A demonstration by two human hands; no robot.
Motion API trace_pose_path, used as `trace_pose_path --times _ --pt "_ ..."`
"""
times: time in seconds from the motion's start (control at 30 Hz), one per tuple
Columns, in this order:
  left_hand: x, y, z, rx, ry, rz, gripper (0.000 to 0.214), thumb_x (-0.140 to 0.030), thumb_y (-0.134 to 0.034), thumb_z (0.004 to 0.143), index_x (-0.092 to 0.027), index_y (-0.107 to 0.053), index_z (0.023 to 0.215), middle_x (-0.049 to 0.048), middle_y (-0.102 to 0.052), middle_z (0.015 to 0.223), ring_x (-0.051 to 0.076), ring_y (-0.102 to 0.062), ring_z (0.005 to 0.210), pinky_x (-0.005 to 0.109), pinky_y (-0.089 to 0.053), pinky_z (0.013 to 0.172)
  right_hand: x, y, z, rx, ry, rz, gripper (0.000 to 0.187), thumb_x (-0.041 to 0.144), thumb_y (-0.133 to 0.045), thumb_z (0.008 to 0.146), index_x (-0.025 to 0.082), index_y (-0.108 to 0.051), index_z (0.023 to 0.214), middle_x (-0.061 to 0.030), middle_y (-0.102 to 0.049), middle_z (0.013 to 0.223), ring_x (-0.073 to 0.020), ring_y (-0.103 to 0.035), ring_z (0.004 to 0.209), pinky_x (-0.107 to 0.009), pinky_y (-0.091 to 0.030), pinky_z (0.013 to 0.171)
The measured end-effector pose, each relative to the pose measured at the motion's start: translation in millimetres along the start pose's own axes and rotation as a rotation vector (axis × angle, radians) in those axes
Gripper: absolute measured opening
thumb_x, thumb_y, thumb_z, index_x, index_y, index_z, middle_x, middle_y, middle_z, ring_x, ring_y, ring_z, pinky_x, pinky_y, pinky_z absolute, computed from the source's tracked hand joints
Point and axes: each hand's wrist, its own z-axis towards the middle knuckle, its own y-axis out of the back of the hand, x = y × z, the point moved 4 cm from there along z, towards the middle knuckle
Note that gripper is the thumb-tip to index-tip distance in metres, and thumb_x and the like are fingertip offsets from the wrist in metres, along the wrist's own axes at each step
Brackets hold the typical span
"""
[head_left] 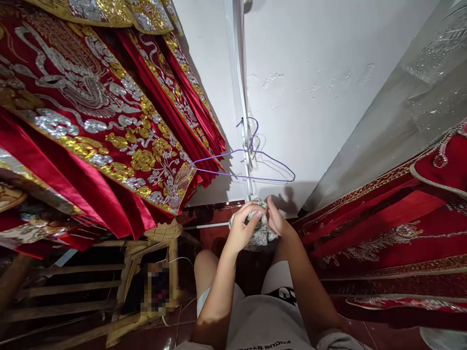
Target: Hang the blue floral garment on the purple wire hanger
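Note:
A bundled cloth (258,234), pale with a grey-green pattern, is bunched up in front of my knees. My left hand (245,224) is closed around its upper left side, with the thumb pressed on top. At the cloth's right edge, my right hand (277,221) stands open with its thumb pointing up. Part of its fingers is hidden behind the cloth, so I cannot tell how firmly they touch it. Above both hands, a purple wire hanger (268,153) hangs at the white upright pole (239,63) with nothing on it.
Red garments with gold and silver embroidery (109,121) hang on the left. More red beaded garments (383,238) hang on the right beside translucent plastic. A bamboo chair (124,272) with a blurred-out item stands at lower left. The white wall (310,63) lies ahead.

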Motion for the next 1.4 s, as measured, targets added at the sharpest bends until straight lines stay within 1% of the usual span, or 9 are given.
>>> trace_pose_path --times 0.13,0.27,0.37,0.47,0.63,0.83,1.07,1.23,1.4 --pt "-11.9 21.4 5.1 -0.041 -0.099 0.171 0.021 -0.035 -0.058 0.1 -0.021 -0.073 0.097 0.0086 -0.069 0.107 0.023 -0.063 0.109 0.037 -0.046 0.102 16.1 -32.0 3.6 0.24 -0.086 0.114 0.075 0.087 -0.048 0.082 0.02 -0.071 0.108 -0.0091 -0.074 0.096 -0.0272 -0.068 0.1 -0.039 -0.055 0.088" --pt "3.1 59.1 6.4 -0.146 -0.048 0.147 0.028 -0.042 -0.059 0.098 -0.023 -0.067 0.117 0.0108 -0.062 0.13 0.024 -0.057 0.125 0.039 -0.044 0.108 39.6 -41.6 9.7 0.368 -0.031 -0.158 0.046 0.052 -0.085 0.07 0.017 -0.073 0.096 -0.0036 -0.073 0.087 -0.021 -0.068 0.083 -0.032 -0.054 0.079" --pt "29.9 65.7 -3.4 0.144 0.176 0.033 0.046 -0.05 -0.058 0.096 -0.021 -0.058 0.132 0.0106 -0.067 0.122 0.025 -0.064 0.111 0.038 -0.052 0.097 71.7 -31.3 25.5 0.225 0.229 -0.391 0.025 0.037 -0.079 0.076 0.015 -0.075 0.088 -0.0036 -0.073 0.083 -0.0208 -0.067 0.08 -0.031 -0.054 0.075" --pt "48.1 69.3 -21.4 0.41 0.341 0.186 0.041 -0.049 -0.062 0.092 -0.015 -0.068 0.115 0.0074 -0.073 0.104 0.025 -0.066 0.094 0.035 -0.053 0.088 97.0 -11.1 48.4 -0.011 0.438 -0.572 0.018 0.026 -0.069 0.08 0.016 -0.078 0.092 -0.006 -0.076 0.092 -0.0245 -0.07 0.091 -0.034 -0.054 0.083" --pt "44.2 98.4 -34.2 0.433 0.423 0.669 0.033 -0.037 -0.054 0.093 -0.016 -0.07 0.112 0.0066 -0.076 0.098 0.024 -0.068 0.087 0.031 -0.049 0.08 84.3 25.1 87.5 -0.227 0.386 -0.77 0.036 0.023 -0.063 0.082 0.022 -0.078 0.114 -0.0069 -0.075 0.121 -0.0296 -0.067 0.112 -0.039 -0.051 0.098" --pt "35.2 134.4 -26.7 0.561 0.521 1.05 0.022 -0.032 -0.055 0.09 -0.022 -0.074 0.096 0.0108 -0.078 0.098 0.032 -0.072 0.099 0.036 -0.051 0.084 64.1 54.6 72.1 -0.208 0.483 -0.96 0.027 0.041 -0.058 0.089 0.019 -0.072 0.084 -0.0069 -0.072 0.08 -0.022 -0.061 0.073 -0.031 -0.046 0.068" --pt "-5.4 147.9 27.5 0.192 0.122 1.091 0.022 -0.03 -0.05 0.09 -0.016 -0.067 0.097 0.0201 -0.066 0.132 0.034 -0.061 0.126 0.049 -0.047 0.109 89.7 74.6 20.7 -0.315 0.532 -1.127 0.04 0.043 -0.051 0.094 0.022 -0.042 0.061 0.0014 -0.044 0.054 -0.0145 -0.034 0.055 -0.029 -0.028 0.055" --pt "-34.1 131.5 59.9 0.115 -0.104 1.018 0.013 -0.027 -0.051 0.089 -0.018 -0.06 0.086 0.0187 -0.053 0.149 0.034 -0.05 0.139 0.052 -0.042 0.115 91.6 60.5 8.2 -0.252 0.473 -1.109 0.026 0.035 -0.054 0.091 0.021 -0.065 0.072 -0.0027 -0.067 0.065 -0.0165 -0.052 0.058 -0.027 -0.036 0.057" --pt "-40.1 119.8 88.4 0.137 -0.221 0.834 0.031 -0.022 -0.047 0.094 -0.018 -0.063 0.12 0.0116 -0.07 0.122 0.024 -0.066 0.111 0.041 -0.052 0.1 98.9 53.5 -4.8 -0.232 0.444 -1.029 0.031 0.026 -0.056 0.085 0.024 -0.078 0.106 -0.0061 -0.079 0.1 -0.0245 -0.07 0.082 -0.033 -0.05 0.073"
